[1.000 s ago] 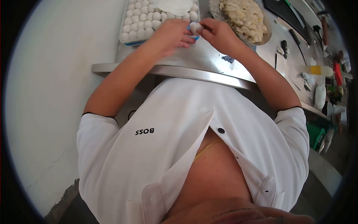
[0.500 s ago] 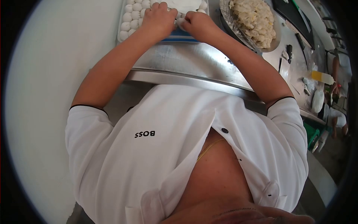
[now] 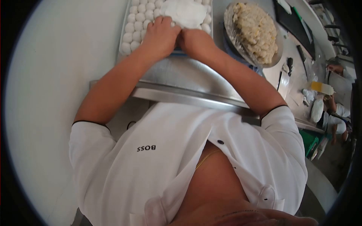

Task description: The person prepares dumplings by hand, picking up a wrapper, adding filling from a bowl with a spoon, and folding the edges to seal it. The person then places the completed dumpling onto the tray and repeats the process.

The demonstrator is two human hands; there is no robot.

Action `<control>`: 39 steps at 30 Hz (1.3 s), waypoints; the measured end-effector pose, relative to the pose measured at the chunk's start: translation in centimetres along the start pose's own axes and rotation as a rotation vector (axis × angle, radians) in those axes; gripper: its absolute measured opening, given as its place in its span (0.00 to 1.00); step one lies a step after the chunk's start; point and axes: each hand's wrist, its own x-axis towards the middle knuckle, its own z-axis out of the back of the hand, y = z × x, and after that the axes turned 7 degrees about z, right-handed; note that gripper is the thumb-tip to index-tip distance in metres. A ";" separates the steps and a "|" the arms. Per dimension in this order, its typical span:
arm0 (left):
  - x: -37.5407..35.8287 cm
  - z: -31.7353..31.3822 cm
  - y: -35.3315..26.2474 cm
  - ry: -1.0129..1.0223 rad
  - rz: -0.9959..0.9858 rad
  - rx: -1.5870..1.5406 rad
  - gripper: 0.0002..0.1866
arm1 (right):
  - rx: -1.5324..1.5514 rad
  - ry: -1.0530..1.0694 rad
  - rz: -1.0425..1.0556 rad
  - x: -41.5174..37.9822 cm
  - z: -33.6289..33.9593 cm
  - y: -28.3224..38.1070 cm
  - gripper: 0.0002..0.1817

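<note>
Over the near part of a tray (image 3: pixel 121 42) of round white dough balls (image 3: pixel 140 17), my two hands meet, fingers curled inward. My left hand (image 3: pixel 161 37) is closed, its fingertips bent down beside the balls. Pressed close against it, my right hand (image 3: pixel 197 41) is closed too, knuckles up. What they pinch between them is hidden under the fingers. A flat white sheet (image 3: pixel 184 13) lies on the balls just beyond my hands.
Right of the tray stands a metal bowl (image 3: pixel 229 23) heaped with pale, chunky filling (image 3: pixel 258 32). Farther right are a black board (image 3: pixel 292 24), a cleaver (image 3: pixel 283 81) and a bottle of yellow liquid (image 3: pixel 322 88). Another person's arm (image 3: pixel 332 103) shows at the far right.
My hands have come together, the right one moving in against the left. The tray, bowl and table sit lower in view, and more of the white sheet shows.
</note>
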 end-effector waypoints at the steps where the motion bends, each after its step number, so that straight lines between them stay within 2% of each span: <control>1: 0.2 -0.1 0.0 -0.025 0.001 0.001 0.17 | 0.017 0.084 -0.008 -0.6 1.2 0.7 0.14; 3: 0.3 -0.2 0.0 0.001 0.013 -0.062 0.15 | 0.004 0.097 -0.047 -0.3 3.8 1.1 0.15; 5: 0.4 0.0 0.0 0.035 0.041 -0.052 0.16 | 0.016 0.013 -0.023 0.4 5.6 -0.2 0.15; 8: 0.3 0.5 -0.3 0.028 0.025 -0.088 0.19 | -0.083 -0.202 0.015 4.2 7.1 -5.1 0.15; 9: 0.3 0.8 -0.4 0.050 0.033 -0.101 0.21 | -0.085 -0.202 0.016 5.4 7.3 -6.7 0.15; 11: 0.3 1.1 -0.6 0.076 0.042 -0.115 0.22 | -0.271 -0.432 0.100 7.1 7.2 -9.0 0.13; 17: 0.8 1.6 -0.8 0.029 0.058 -0.149 0.22 | -0.133 -0.296 0.087 9.7 7.2 -9.0 0.15; 20: 0.9 1.2 -0.5 -0.001 0.033 -0.167 0.21 | -0.240 -0.235 -0.016 11.5 5.5 -9.8 0.13; 23: 0.9 0.8 -0.1 -0.051 0.008 -0.199 0.21 | -0.303 -0.237 -0.113 11.8 4.9 -9.7 0.12; 26: 1.4 1.1 0.3 -0.101 0.039 -0.198 0.19 | -0.291 -0.266 -0.137 12.1 4.6 -10.9 0.13; 31: 1.9 1.4 0.8 -0.197 0.076 -0.207 0.18 | -0.236 -0.246 -0.120 11.1 6.2 -8.2 0.13; 33: 1.9 1.4 0.6 -0.173 0.079 -0.213 0.18 | -0.233 -0.226 -0.086 11.3 6.2 -8.3 0.13; 35: 1.8 1.5 0.6 -0.150 0.086 -0.215 0.18 | -0.280 -0.186 -0.143 12.2 5.5 -8.9 0.14; 39: 1.7 1.7 0.9 -0.177 0.094 -0.230 0.19 | -0.192 -0.238 -0.163 12.5 5.5 -9.3 0.13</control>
